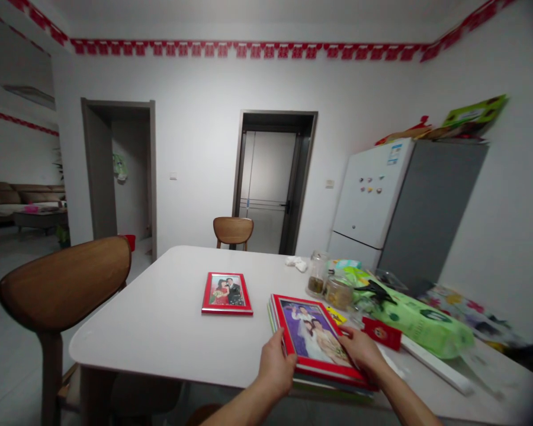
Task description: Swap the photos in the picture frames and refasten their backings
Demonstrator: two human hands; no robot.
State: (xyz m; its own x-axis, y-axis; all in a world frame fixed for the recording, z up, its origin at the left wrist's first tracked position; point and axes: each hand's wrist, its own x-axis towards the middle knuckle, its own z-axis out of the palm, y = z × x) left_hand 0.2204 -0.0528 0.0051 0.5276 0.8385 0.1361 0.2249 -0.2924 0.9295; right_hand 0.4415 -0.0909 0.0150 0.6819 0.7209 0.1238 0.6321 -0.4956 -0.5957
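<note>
A red picture frame [315, 334] with a photo of people in wedding clothes lies on top of a stack [273, 319] near the table's front edge. My left hand [276, 365] grips its left side, thumb over the red border. On the opposite side my right hand [360, 350] is closed around the right border. Whether my hidden fingers also reach the items underneath, I cannot tell. A second, smaller red picture frame [227, 293], showing a couple, lies face up on the white table [160, 331], left of the stack and apart from both hands.
Right of the stack are glass jars [318, 277], a green package [426, 319], a red envelope [382, 333] and a long white bar [437, 365]. Crumpled tissue [296, 263] lies farther back. Wooden chairs stand at the left [71, 284] and far side [233, 229]. A fridge [368, 195] stands behind.
</note>
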